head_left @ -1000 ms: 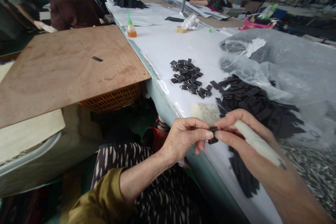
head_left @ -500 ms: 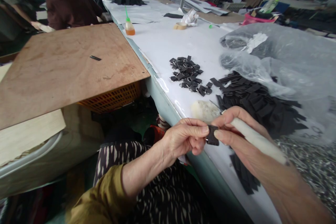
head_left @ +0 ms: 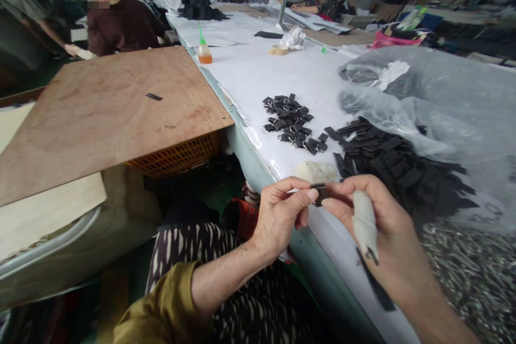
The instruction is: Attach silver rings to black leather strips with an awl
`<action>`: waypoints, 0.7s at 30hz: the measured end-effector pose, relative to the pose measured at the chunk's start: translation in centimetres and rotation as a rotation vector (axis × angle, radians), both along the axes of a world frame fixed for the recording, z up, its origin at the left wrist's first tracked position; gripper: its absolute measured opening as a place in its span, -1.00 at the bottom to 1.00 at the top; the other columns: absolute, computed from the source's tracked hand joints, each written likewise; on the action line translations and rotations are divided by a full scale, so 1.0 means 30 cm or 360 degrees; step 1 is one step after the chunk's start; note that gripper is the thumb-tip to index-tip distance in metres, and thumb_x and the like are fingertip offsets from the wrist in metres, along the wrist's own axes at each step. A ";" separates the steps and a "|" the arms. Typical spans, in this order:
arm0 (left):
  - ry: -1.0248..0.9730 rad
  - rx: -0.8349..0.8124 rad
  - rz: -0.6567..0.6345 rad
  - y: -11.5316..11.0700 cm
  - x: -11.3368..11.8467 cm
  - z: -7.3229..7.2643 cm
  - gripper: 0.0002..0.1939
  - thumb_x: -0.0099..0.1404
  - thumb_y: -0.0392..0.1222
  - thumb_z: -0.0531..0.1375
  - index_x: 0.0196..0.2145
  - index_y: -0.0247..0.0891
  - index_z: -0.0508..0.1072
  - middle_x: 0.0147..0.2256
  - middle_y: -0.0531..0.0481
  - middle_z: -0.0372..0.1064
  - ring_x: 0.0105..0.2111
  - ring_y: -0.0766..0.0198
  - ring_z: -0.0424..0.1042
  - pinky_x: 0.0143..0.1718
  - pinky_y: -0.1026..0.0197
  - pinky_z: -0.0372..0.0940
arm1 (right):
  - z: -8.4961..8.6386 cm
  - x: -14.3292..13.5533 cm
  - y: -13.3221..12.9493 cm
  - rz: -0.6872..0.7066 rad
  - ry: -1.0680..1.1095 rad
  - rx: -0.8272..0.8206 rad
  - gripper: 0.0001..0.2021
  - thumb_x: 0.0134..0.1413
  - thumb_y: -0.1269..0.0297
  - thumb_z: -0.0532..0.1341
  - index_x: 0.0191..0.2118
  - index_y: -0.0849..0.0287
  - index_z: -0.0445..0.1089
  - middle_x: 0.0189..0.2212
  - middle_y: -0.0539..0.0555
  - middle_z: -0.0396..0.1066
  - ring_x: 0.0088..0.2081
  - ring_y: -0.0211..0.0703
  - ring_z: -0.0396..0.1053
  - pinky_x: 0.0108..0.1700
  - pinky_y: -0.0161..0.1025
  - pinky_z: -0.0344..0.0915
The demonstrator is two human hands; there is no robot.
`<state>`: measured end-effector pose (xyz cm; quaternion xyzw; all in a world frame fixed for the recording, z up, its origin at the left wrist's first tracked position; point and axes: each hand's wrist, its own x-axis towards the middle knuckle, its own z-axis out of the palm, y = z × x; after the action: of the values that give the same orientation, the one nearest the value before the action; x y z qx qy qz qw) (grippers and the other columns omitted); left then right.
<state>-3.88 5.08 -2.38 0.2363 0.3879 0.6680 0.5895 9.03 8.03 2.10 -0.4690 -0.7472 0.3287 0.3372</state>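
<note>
Above the table's near edge, my left hand pinches a small folded black strap piece between thumb and fingers. My right hand grips the same piece from the other side with thumb and forefinger. Tucked in that right hand is a tool with a white wrapped handle; its working tip is hidden. A pale, worn block lies just beyond the fingers. Past it sits a cluster of folded black straps with metal rings. Flat black strips are heaped to the right.
Many small metal pieces lie at the right under clear plastic sheeting. A bottle of orange liquid and a tape roll stand farther back. A wooden board adjoins at left. A person in brown sits beyond it.
The white handle has swung in my right hand and now points down towards me. Both hands have turned the black strap piece and raised it slightly. The camera view has tilted up.
</note>
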 end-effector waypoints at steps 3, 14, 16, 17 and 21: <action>0.0002 -0.0021 0.0061 -0.004 0.005 0.006 -0.78 0.09 -0.10 0.29 -0.41 -0.31 0.41 -0.77 0.20 0.13 -0.74 0.51 0.03 -0.68 0.38 -0.03 | -0.005 -0.005 -0.006 -0.0065 -0.0016 0.0017 -0.85 0.05 0.15 0.22 -0.32 0.04 0.26 -0.32 -0.01 0.42 -0.36 -0.22 0.38 -0.46 -0.34 0.30; -0.0037 0.0081 -0.0285 0.008 -0.005 -0.008 -0.72 0.06 -0.10 0.30 -0.30 -0.33 0.47 -0.71 0.15 0.20 -0.72 0.47 0.12 -0.66 0.36 0.03 | 0.021 0.019 0.022 0.0013 0.0027 -0.0073 -0.85 0.05 0.18 0.22 -0.38 0.06 0.22 -0.48 -0.06 0.39 -0.44 -0.25 0.37 -0.43 -0.34 0.30; -0.0042 0.0125 -0.0291 0.009 -0.008 -0.007 -0.73 0.07 -0.11 0.30 -0.29 -0.33 0.50 -0.65 0.13 0.23 -0.71 0.49 0.12 -0.67 0.36 0.02 | 0.018 0.021 0.028 0.0044 0.0036 -0.0128 -0.85 0.05 0.19 0.21 -0.38 0.08 0.22 -0.49 -0.07 0.38 -0.45 -0.26 0.36 -0.43 -0.35 0.30; -0.0044 0.0149 -0.0264 0.009 -0.008 -0.006 -0.74 0.07 -0.12 0.30 -0.30 -0.32 0.51 -0.60 0.12 0.25 -0.70 0.50 0.13 -0.68 0.36 0.01 | 0.014 0.022 0.030 0.0069 0.0048 -0.0165 -0.85 0.05 0.20 0.21 -0.38 0.08 0.22 -0.49 -0.07 0.37 -0.45 -0.26 0.36 -0.42 -0.35 0.30; -0.0013 0.0159 -0.0150 0.003 -0.003 0.004 -0.77 0.06 -0.11 0.31 -0.37 -0.34 0.52 -0.58 0.11 0.24 -0.72 0.52 0.13 -0.72 0.36 -0.02 | -0.008 0.025 0.031 0.0136 0.0219 -0.0343 -0.85 0.07 0.21 0.21 -0.37 0.06 0.19 -0.48 -0.08 0.34 -0.42 -0.27 0.34 -0.38 -0.35 0.30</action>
<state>-3.96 5.15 -2.27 0.2806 0.3401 0.6590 0.6093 9.79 8.96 1.87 -0.4465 -0.7021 0.4525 0.3208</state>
